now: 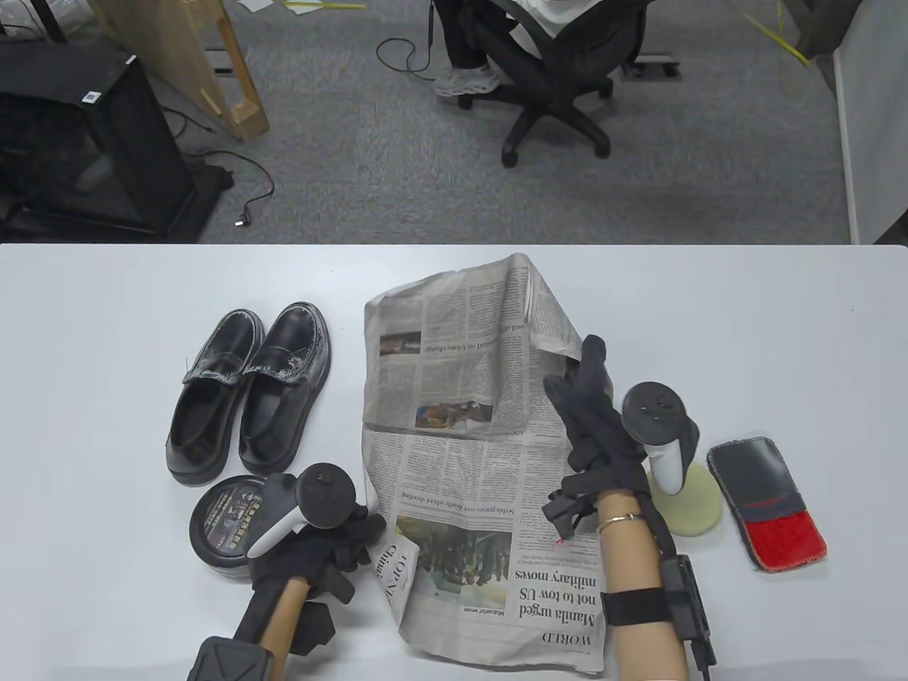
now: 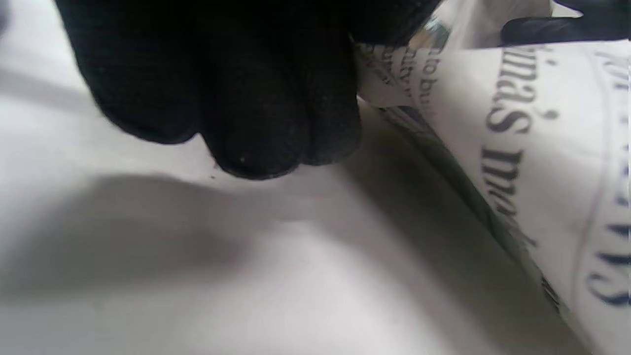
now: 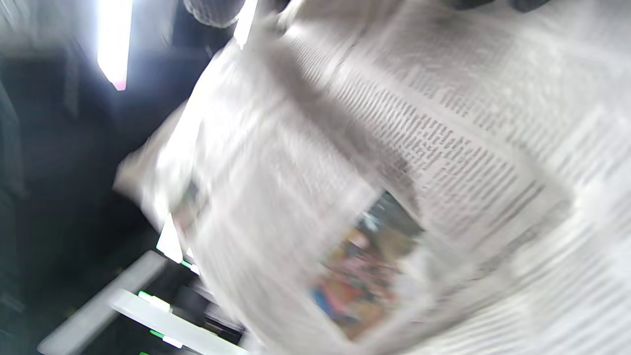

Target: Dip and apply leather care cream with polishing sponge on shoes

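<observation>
- Black shoes [image 1: 248, 401] are set left of the newspaper [image 1: 468, 454]; the cream tin [image 1: 230, 528] sits just below them.
- The newspaper's edges are pinched by the left hand [image 1: 333, 546] and the right hand [image 1: 592, 418].
- The sponge [image 1: 691, 507] is seen right of the newspaper.

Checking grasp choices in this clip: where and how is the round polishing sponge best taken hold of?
Probably pinch the polishing sponge across its rim from above, at the near-right edge. It is a flat pale disc lying on the table, partly hidden under the right hand and close to the cloth pad, leaving that edge exposed.
</observation>
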Action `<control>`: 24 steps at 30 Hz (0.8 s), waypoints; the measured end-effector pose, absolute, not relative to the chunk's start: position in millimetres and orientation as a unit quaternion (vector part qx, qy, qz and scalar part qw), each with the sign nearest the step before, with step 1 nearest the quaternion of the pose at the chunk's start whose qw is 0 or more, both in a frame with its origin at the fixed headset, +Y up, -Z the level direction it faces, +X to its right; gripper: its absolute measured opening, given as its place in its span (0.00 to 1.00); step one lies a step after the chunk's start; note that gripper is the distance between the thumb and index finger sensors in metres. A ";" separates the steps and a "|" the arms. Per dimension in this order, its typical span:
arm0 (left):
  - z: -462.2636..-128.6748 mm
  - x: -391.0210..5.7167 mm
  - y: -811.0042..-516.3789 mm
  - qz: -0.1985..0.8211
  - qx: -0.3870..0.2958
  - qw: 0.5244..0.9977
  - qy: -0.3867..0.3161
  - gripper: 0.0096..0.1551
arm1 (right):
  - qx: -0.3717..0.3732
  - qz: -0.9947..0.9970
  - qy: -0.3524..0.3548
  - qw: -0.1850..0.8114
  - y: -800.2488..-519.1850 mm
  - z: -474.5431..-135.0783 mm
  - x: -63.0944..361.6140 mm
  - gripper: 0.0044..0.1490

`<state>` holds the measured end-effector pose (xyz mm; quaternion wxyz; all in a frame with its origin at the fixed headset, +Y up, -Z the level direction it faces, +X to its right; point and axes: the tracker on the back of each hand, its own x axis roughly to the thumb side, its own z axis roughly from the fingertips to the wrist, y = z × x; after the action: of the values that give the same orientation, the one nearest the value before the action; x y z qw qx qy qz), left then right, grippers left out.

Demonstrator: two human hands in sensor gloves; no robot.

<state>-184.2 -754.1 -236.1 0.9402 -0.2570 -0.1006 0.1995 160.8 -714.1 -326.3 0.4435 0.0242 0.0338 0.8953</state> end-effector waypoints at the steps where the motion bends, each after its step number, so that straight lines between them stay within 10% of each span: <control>1: -235.6 -182.5 -755.8 0.191 -0.253 0.944 -0.096 0.23 | 0.024 0.924 0.046 0.379 -722.8 -331.0 153.3 0.61; 6: -233.4 -177.7 -760.9 0.150 -0.258 0.950 -0.094 0.23 | 0.074 0.967 0.206 0.134 -761.1 -335.0 121.8 0.55; 11: -228.0 -173.5 -748.8 0.096 -0.217 0.967 -0.090 0.37 | 0.110 0.971 0.212 -0.004 -777.2 -329.8 100.9 0.58; 16: -220.0 -165.0 -737.3 0.061 -0.124 0.979 -0.152 0.53 | 0.113 0.972 0.207 0.015 -781.1 -334.5 96.1 0.58; 24: -212.6 -137.5 -760.3 -0.077 -0.264 0.933 -0.232 0.57 | 0.120 0.970 0.211 0.032 -780.5 -336.9 94.7 0.57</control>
<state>-137.5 -760.3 -212.6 0.9331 -0.2644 -0.2316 -0.0768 94.7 -780.5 -336.9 0.0317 0.1203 0.2108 0.9696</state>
